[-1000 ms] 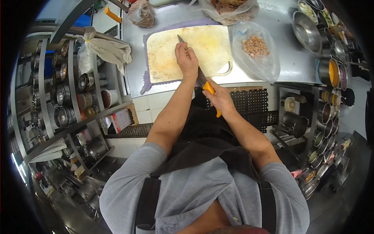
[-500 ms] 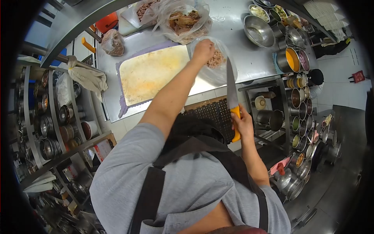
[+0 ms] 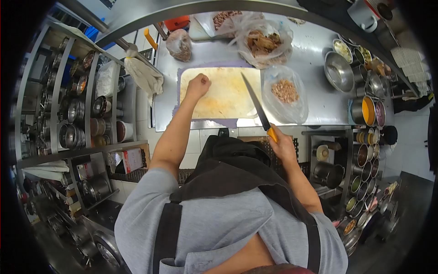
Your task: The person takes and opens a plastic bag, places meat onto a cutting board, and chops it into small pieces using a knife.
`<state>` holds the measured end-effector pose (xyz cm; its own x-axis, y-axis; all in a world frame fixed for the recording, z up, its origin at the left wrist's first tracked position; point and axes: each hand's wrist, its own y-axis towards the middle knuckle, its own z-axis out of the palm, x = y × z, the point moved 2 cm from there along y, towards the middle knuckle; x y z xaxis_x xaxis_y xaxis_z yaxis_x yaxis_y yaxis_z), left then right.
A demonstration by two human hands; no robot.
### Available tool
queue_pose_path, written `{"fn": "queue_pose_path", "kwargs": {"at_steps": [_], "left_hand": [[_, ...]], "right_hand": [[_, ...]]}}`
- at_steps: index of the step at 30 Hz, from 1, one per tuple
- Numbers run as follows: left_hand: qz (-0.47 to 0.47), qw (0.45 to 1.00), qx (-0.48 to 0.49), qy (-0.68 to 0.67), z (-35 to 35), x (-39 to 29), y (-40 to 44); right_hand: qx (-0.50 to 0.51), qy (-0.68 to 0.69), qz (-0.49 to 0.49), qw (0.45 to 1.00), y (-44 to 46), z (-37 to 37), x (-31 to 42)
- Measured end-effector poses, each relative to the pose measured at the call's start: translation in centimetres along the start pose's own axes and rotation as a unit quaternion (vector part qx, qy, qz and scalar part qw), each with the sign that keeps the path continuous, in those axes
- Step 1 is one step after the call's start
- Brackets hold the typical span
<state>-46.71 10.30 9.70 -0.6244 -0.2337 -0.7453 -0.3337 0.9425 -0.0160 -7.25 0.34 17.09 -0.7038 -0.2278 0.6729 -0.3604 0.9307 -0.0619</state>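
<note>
Your left hand (image 3: pixel 199 86) is curled over the board (image 3: pixel 228 93), and whether its fingers (image 3: pixel 205 81) pinch anything, or touch the board, cannot be told. Your right hand (image 3: pixel 283 146) covers most of the handle (image 3: pixel 272 134) of your knife (image 3: pixel 257 102). Above the counter (image 3: pixel 310 50), the overhead shelf (image 3: pixel 219 7) hides too much of an orange thing (image 3: pixel 177 23) to name it. The bottom edge cuts off your shirt (image 3: pixel 219 214).

left hand (image 3: pixel 200 86): curled, outstretched | right hand (image 3: pixel 282 147): gripping, held closer in
</note>
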Motion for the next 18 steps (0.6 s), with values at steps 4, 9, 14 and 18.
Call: {"fn": "queue_pose_path", "kwargs": {"at_steps": [4,9,14,18], "left_hand": [[-0.001,1.0,-0.009,-0.025,-1.2,-1.3,0.3],[0.072,0.996,0.023,-0.037,0.5,-6.9,3.8],[0.19,0.976,0.054,0.09,6.2,-15.0,9.7],[0.107,0.962,0.143,0.209,10.5,-18.1,14.4]], "right_hand": [[0.036,-0.074,-0.023,0.996,3.6,2.9,-0.3],[0.05,-0.083,-0.007,0.995,3.5,4.3,-0.6],[0.058,-0.085,0.014,0.995,2.7,4.0,0.3],[0.065,-0.086,0.042,0.993,2.7,3.8,1.4]]}}
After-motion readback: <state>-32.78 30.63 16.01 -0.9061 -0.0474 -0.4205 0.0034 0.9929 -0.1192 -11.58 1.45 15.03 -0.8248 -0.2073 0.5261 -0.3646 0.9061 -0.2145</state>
